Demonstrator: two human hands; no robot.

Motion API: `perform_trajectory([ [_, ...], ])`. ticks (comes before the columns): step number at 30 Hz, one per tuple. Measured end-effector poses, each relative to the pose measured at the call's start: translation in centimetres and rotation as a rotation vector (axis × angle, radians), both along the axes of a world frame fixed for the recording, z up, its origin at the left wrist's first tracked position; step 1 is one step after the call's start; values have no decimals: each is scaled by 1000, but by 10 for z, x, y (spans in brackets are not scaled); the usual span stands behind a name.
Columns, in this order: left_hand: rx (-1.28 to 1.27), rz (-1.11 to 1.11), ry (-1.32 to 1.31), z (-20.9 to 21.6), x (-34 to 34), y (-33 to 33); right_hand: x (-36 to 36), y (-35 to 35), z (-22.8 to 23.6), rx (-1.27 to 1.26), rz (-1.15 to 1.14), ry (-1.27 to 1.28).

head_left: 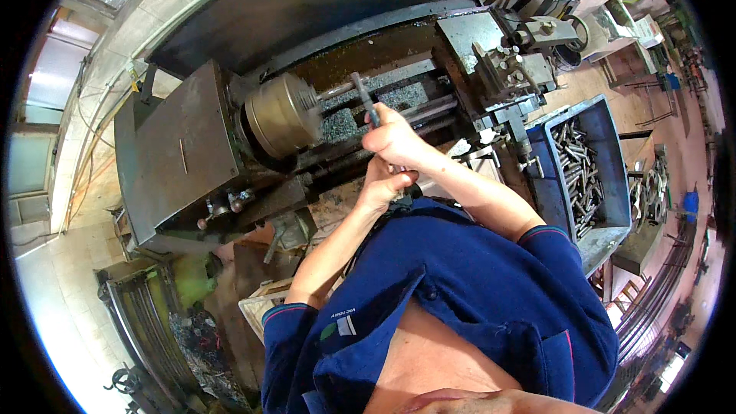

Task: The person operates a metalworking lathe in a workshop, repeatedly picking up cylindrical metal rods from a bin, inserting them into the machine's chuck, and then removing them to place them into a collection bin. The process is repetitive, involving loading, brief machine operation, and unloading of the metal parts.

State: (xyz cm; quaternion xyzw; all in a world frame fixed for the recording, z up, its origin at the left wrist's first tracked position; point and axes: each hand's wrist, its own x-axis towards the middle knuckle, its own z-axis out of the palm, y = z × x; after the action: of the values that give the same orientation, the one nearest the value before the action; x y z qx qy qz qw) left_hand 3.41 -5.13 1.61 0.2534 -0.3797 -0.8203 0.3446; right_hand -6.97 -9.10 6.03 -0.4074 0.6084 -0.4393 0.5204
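I stand at a metal lathe [192, 153]. My right hand [397, 140] grips the lower end of a dark metal file [365, 97] that reaches up to a thin round workpiece [337, 91] held in the lathe chuck [282, 115]. Just below it, my left hand [380, 186] is closed around the file's handle end, which is mostly hidden. Both forearms come from short blue sleeves. Metal chips lie on the lathe bed [406, 96] under the workpiece.
The tool post and carriage [510, 65] sit right of my hands. A blue bin [606, 138] holding several metal rods stands at the right. A wooden crate [261, 303] and a chip-filled tray [192, 337] lie at the lower left. Workshop floor and tables stretch to the far right.
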Motion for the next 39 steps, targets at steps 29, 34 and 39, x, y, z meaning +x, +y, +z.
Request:
perform_trajectory([
  [29,25,9,-179,-19,7,-2,12,-11,-54,-348,-102,226],
  [34,-8,-31,-178,-24,-5,0,-11,-7,-42,-197,63,283],
  [39,-68,-17,-132,-30,3,-3,-1,-11,-50,-298,-69,195],
])
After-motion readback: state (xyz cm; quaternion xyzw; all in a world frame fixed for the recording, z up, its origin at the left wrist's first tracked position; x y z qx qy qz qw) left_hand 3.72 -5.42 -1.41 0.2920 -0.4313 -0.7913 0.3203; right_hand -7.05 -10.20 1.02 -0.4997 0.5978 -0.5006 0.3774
